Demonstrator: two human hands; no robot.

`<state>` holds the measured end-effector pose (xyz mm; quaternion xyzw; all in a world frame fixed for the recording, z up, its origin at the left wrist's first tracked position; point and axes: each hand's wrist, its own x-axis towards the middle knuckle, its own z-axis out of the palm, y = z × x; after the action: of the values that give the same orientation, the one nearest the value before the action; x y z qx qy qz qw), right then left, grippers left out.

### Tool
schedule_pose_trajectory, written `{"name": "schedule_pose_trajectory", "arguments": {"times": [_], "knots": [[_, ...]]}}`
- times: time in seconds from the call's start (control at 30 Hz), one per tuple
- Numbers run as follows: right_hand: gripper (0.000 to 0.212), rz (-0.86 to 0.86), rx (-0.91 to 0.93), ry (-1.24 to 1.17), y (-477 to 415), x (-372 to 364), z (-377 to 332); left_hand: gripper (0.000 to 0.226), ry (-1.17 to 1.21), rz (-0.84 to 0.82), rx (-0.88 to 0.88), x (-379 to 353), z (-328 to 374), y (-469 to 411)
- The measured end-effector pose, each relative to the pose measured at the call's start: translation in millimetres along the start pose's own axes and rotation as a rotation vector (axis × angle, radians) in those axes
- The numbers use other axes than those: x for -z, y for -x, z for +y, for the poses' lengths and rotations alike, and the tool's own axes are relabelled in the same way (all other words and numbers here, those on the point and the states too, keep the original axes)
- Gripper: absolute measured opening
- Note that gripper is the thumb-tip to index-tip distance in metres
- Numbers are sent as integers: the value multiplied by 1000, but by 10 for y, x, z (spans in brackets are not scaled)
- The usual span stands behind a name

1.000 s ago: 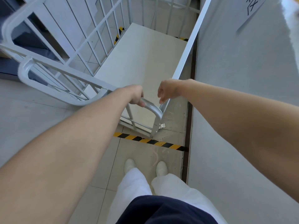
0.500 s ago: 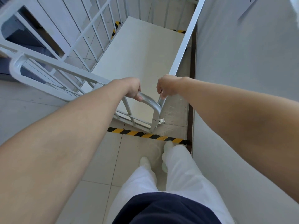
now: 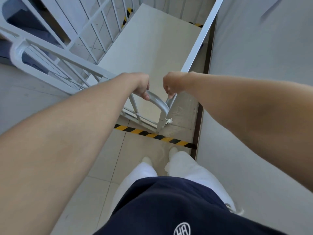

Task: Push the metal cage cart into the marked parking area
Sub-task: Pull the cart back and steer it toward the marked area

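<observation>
With the left hand [image 3: 141, 85] curled round the top rail and the right hand [image 3: 171, 84] closed on the corner post of the metal cage cart [image 3: 152, 53] (near edge just over the striped floor tape [image 3: 152, 134], right side beside the wall [image 3: 254, 82]), push evenly — straight towards the far tape — keeping off that wall.

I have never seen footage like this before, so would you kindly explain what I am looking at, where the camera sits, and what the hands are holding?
There is one view, from a camera worn on a person's head, looking down past their arms. The left hand grips the curved top rail of a metal cage cart; the right hand holds the cart's side rail next to it. The cart's pale floor panel looks empty and runs alongside a grey wall. On the tiled floor, a yellow-and-black striped tape line runs just under the cart's near end. The person's white shoes stand just behind that line.
</observation>
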<state>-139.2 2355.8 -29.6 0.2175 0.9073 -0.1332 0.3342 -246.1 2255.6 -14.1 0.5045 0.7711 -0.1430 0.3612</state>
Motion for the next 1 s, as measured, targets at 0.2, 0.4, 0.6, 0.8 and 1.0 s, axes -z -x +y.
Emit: {"name": "schedule_pose_trajectory", "arguments": {"times": [0.2, 0.4, 0.6, 0.8, 1.0], "knots": [[27, 10, 81, -11, -20, -17, 175, 45, -1, -45, 72, 42, 129, -8], [31, -4, 84, 25, -87, 35, 212, 45, -23, -41, 69, 43, 105, -25], [45, 8, 37, 10, -93, 1, 320, 40, 158, -47, 2, -78, -86, -39], [53, 54, 8, 7, -107, -59, 357, 35, 167, -22, -37, -146, -237, -73], [52, 44, 27, 25, -230, -71, 394, 34, 144, -4, -68, -155, -230, -80]]}}
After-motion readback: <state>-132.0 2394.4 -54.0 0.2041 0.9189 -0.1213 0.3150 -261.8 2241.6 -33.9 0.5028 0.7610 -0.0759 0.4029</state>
